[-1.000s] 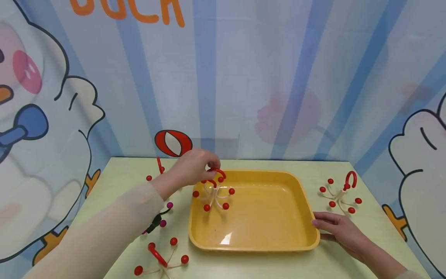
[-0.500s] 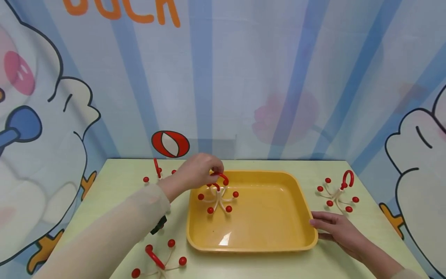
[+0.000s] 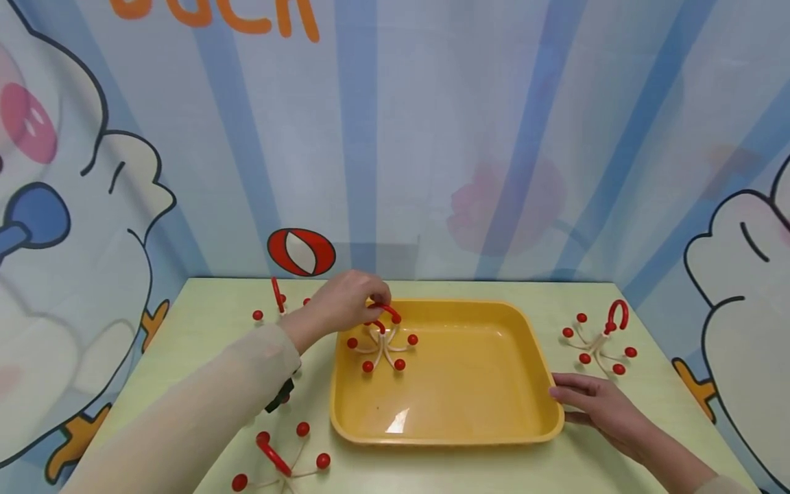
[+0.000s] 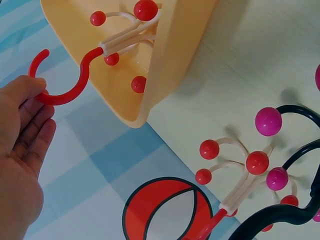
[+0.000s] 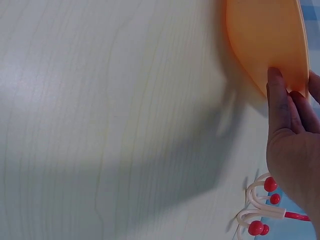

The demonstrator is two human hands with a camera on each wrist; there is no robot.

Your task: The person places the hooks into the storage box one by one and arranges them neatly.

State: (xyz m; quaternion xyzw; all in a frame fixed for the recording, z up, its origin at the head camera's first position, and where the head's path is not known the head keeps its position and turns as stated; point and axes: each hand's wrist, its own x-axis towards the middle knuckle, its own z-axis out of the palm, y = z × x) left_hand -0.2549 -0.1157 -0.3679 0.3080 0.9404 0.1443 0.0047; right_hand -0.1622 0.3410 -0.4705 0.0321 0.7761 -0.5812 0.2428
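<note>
My left hand (image 3: 345, 300) pinches the curved red handle of a claw massager (image 3: 381, 339) between thumb and fingers. Pale prongs tipped with red balls spread from its lower end, over the left back part of the yellow tray (image 3: 469, 384). In the left wrist view the hooked handle (image 4: 85, 70) reaches out past the tray's rim, prongs inside. At the tray's right side, my right hand (image 3: 607, 415) holds the rim. The right wrist view has its fingers (image 5: 278, 107) against the outer wall, with the thumb over the edge.
More red-balled massagers stand on the table: one at right (image 3: 597, 350), one at front left (image 3: 284, 473), one at back left (image 3: 278, 296), partly behind my left arm. A black massager (image 4: 280, 214) with magenta balls is beside the back-left one. A printed curtain (image 3: 395, 137) hangs behind.
My left hand has moved the massager slightly rightward over the tray, then barely back. The right hand keeps its place on the rim. The head view has shifted a little.
</note>
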